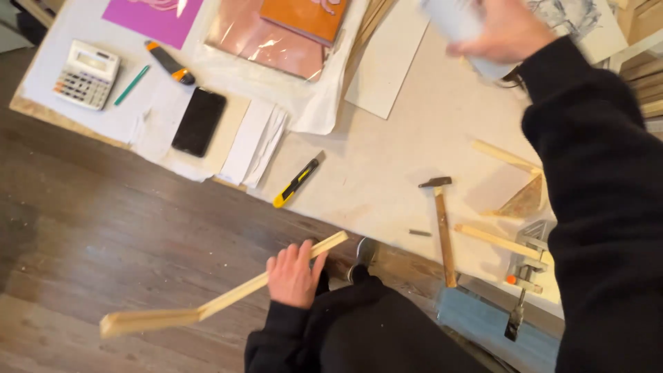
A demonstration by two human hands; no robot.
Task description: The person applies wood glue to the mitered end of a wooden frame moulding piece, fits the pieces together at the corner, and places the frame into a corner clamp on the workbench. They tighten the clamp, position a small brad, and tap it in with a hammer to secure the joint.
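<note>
Wood strip: a pale length of moulding, held out over the dark plank floor, below the counter's near edge.
Long axis: it runs from about 8 o'clock, where the thick blurred end sits low at the left, up to 2 o'clock, where the tip pokes out past the hand.
Left hand: wrapped round the strip near its upper end, fingers curled over the top edge, thumb side toward the counter. Closed on the wood, no doubt there.
Which way from the fingers: nearly all of the strip trails off toward 8 o'clock; only a short stub shows at 2 o'clock.
Counter: white-covered, lying at 12 o'clock from the left hand. On it, left to right: a calculator, a black phone, a yellow utility knife, a hammer.
Right hand: up at the far right, at about 1 o'clock from the left hand, well apart from the strip, blurred, gripping a pale cylinder-like thing; what it is I cannot tell.
Nearer hand: the left, plainly, since it alone touches the strip.
</note>
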